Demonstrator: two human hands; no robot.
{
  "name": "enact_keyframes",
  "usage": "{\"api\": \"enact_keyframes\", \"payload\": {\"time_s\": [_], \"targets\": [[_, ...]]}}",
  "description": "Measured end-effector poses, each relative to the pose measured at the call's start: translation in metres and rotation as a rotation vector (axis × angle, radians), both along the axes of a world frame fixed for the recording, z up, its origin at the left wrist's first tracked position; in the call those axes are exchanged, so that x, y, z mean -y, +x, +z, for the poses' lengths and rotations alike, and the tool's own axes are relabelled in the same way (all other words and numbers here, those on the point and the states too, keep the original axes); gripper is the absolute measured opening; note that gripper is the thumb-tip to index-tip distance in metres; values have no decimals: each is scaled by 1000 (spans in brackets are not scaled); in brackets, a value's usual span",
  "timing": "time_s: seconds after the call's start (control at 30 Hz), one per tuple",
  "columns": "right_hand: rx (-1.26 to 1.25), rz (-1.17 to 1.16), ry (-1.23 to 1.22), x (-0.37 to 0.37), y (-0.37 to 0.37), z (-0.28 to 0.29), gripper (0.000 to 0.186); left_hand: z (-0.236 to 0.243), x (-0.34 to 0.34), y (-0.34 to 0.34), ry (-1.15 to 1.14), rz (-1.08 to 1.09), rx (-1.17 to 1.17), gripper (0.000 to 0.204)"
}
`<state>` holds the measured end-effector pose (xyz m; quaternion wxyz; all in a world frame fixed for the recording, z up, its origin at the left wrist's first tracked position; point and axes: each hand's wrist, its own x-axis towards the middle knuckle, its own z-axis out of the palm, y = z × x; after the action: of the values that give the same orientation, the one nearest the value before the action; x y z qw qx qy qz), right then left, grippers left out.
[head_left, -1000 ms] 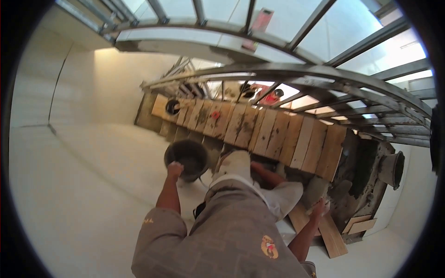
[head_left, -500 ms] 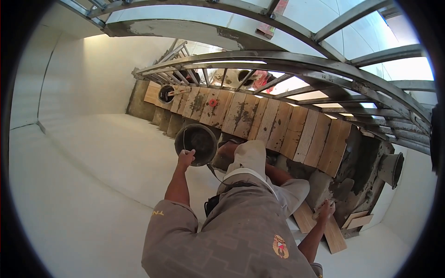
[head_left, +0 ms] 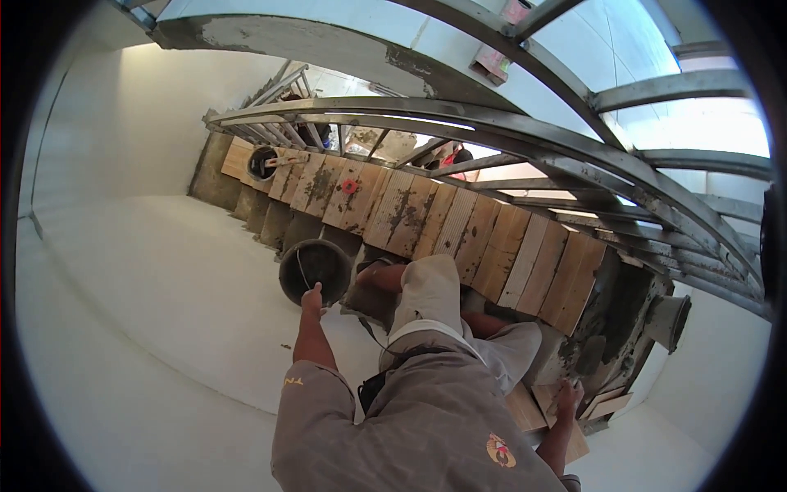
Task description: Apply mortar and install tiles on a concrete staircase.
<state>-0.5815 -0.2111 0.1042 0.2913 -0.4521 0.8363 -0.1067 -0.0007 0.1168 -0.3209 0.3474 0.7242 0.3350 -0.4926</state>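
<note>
l. hand (head_left: 312, 300) pinches thin wire handle (head_left: 302, 267) of round black plastic bucket (head_left: 330, 269); r. hand (head_left: 568, 398) grips flat grey metal trowel (head_left: 590, 356)

Left of centre, the left hand (head_left: 312, 302) covers the lower end of the bucket's (head_left: 315, 275) handle, and the bucket's dark inside hides any contents. At lower right, the right hand (head_left: 569, 398) conceals the handle of the trowel (head_left: 589, 356), and the forearm covers part of the boards (head_left: 541, 400). The shirt (head_left: 393, 443) runs off the lower edge. At upper centre, bars of the railing (head_left: 508, 135) block most of a co-worker (head_left: 461, 161); the railing itself leaves the top edge. The red object (head_left: 350, 187) on the planks (head_left: 398, 215) is too small to identify.
</note>
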Motion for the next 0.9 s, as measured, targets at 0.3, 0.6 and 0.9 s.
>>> {"api": "enact_keyframes", "payload": {"time_s": [0.3, 0.6, 0.9], "targets": [[-52, 30, 105, 3, -16, 2, 6, -29, 15, -24, 32, 118, 167, 62], [-72, 69, 150, -8, -26, 3, 5, -46, 15, -49, 17, 318, 232, 43], [-53, -12, 311, -21, 10, 12, 7, -39, 17, -44, -104, 335, 187, 44]]}}
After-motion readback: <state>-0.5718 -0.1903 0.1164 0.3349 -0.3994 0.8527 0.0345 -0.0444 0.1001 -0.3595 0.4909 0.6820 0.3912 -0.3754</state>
